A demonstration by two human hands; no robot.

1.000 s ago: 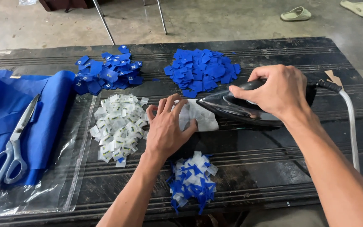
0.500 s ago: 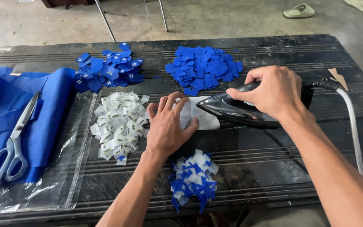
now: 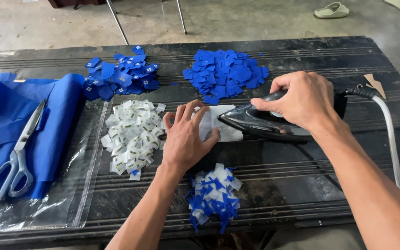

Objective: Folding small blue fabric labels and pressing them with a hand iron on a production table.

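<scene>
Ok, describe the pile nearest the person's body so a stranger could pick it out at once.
Start at the dark slatted table and find the left hand, flat on a white cloth in front of the iron. Just below that wrist, near the table's front edge, lies a small heap of mixed pieces. Unlike the all-white pile and the blue piles at the far side, it mixes blue and white.

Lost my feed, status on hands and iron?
Left hand flat on white cloth. Right hand grips iron, tip on cloth. Cord trails right; nothing blocking.
</scene>
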